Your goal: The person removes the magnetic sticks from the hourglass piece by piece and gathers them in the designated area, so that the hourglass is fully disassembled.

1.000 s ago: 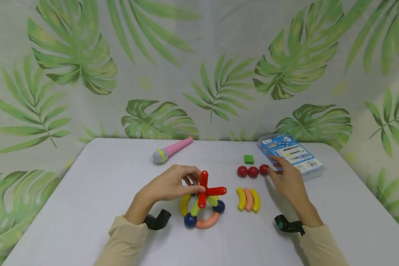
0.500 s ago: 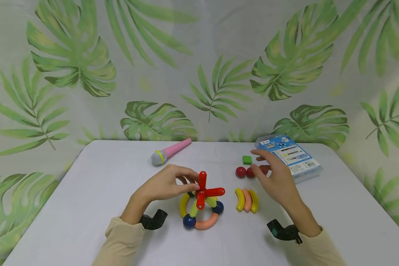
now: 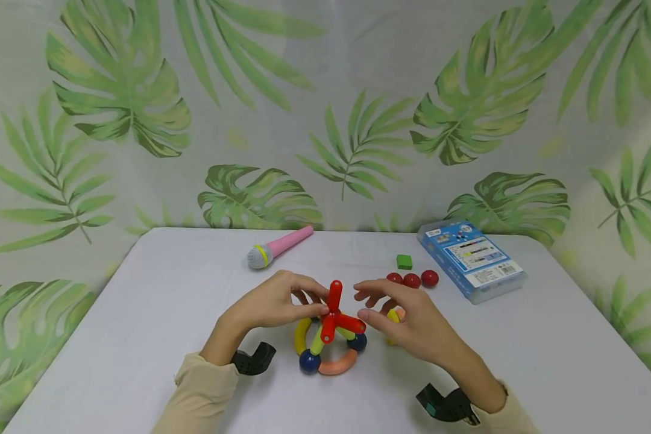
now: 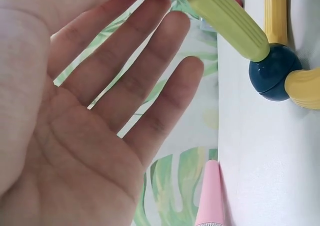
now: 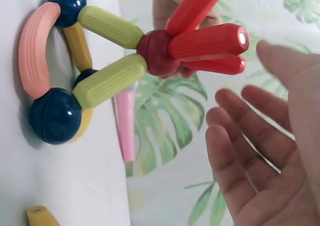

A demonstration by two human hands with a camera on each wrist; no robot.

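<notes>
In the head view, my left hand (image 3: 282, 301) pinches a magnetic stick-and-ball model at its top, thumb and fingertips at the red hub ball (image 5: 159, 53). Red rods (image 5: 210, 43) fan out from that ball. Below it, light green rods (image 5: 111, 80) slope down to blue balls (image 5: 55, 117), joined in a ring by salmon (image 5: 36, 50) and yellow curved pieces on the table. My right hand (image 3: 418, 319) hovers just right of the red rods, fingers loosely bent and holding nothing; its thumb tip is close to one rod's end. It partly covers curved yellow and salmon pieces (image 3: 393, 318).
Three red balls (image 3: 429, 278) lie behind my right hand, with a green block (image 3: 404, 261) beyond them. A blue-labelled plastic box (image 3: 472, 259) sits at the back right. A pink toy microphone (image 3: 282, 246) lies at the back left of the white table (image 3: 157, 289).
My right hand has moved left and nearer, from the red balls over to the model. The red rods have turned slightly, the right one now pointing lower. My left hand stays at the hub.
</notes>
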